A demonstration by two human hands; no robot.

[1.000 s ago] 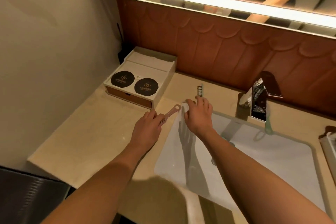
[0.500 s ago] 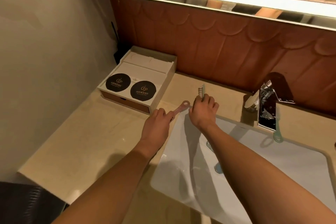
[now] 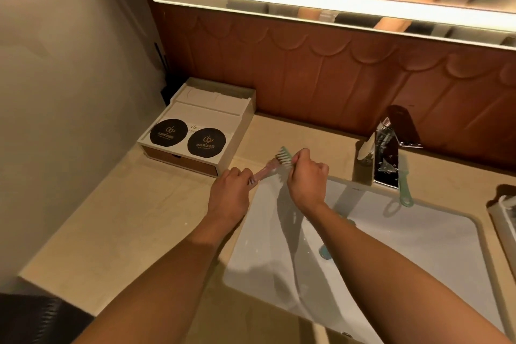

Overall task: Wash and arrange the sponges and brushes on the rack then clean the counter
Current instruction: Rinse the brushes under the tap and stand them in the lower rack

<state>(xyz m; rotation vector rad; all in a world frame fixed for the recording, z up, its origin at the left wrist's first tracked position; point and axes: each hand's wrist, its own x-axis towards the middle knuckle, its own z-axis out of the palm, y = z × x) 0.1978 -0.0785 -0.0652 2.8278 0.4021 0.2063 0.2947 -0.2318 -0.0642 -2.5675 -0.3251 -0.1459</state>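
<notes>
My left hand [image 3: 230, 193] grips a pink brush [image 3: 265, 172] by one end, its handle pointing up and right. My right hand [image 3: 305, 179] holds a green brush [image 3: 284, 158] with pale bristles, and its head touches the far end of the pink brush. Both hands meet over the far left corner of the white sink [image 3: 418, 254]. Another green brush [image 3: 405, 190] lies on the sink's back rim beside the chrome tap [image 3: 386, 153]. A blue-green handle [image 3: 325, 253] shows in the basin under my right forearm.
A white box [image 3: 223, 117] with two black round lids stands on the beige counter [image 3: 125, 226] at the back left, against the brown wall panel. A lit mirror hangs above. A white rack edge [image 3: 502, 220] shows at the far right.
My right hand lifted the green brush off the counter and tilted its head onto the pink brush. My left hand stayed on the pink brush. The view shifted slightly.
</notes>
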